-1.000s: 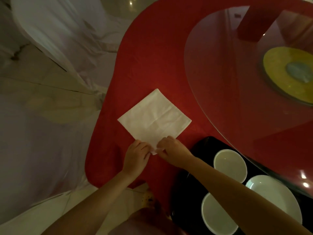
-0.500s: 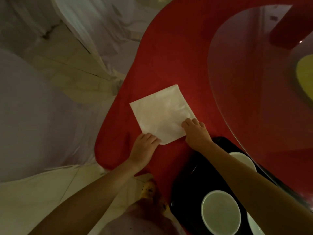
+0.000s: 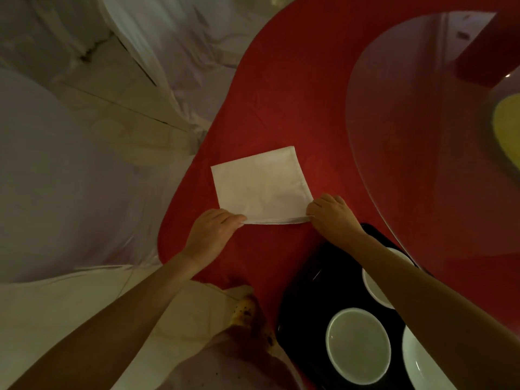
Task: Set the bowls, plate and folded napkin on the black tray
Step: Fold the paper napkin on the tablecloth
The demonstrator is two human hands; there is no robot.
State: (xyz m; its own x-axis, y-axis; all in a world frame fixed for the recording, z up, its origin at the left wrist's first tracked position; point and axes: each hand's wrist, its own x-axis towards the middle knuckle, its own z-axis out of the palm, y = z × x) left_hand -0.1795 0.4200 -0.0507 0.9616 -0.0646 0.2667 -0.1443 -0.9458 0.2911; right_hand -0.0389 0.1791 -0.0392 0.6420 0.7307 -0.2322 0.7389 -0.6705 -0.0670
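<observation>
Nearest, at the lower right: a black tray (image 3: 309, 311) on the red tablecloth (image 3: 295, 108), holding a white bowl (image 3: 358, 340) empty and upright, a second white bowl (image 3: 375, 288) farther back and partly hidden under the right forearm, and the rim of a white plate (image 3: 419, 364) cut off by the frame's lower right corner. All three resting inside the tray, near one another; whether touching cannot be told.

Just beyond the tray, lying flat on the tablecloth and outside the tray: a white folded napkin (image 3: 261, 184), squarish, several layers showing along its near edge, that edge raised slightly off the cloth.

Left hand (image 3: 209, 235) at the napkin's near left corner, fingers curled and pinched together on the layered edge. Right hand (image 3: 333, 213) at the near right corner, fingertips closed on the same edge, knuckles up. Both forearms bare, reaching in from the bottom of the view, the right one crossing over the tray.

Farther back on the right: a round glass turntable (image 3: 422, 164) over the red cloth, its near rim overhanging the tray's far corner, with a yellow disc (image 3: 509, 122) at the frame's right edge.

To the left, beyond the table's edge: white-draped chairs (image 3: 56, 178) and pale floor tiles (image 3: 126, 108).
</observation>
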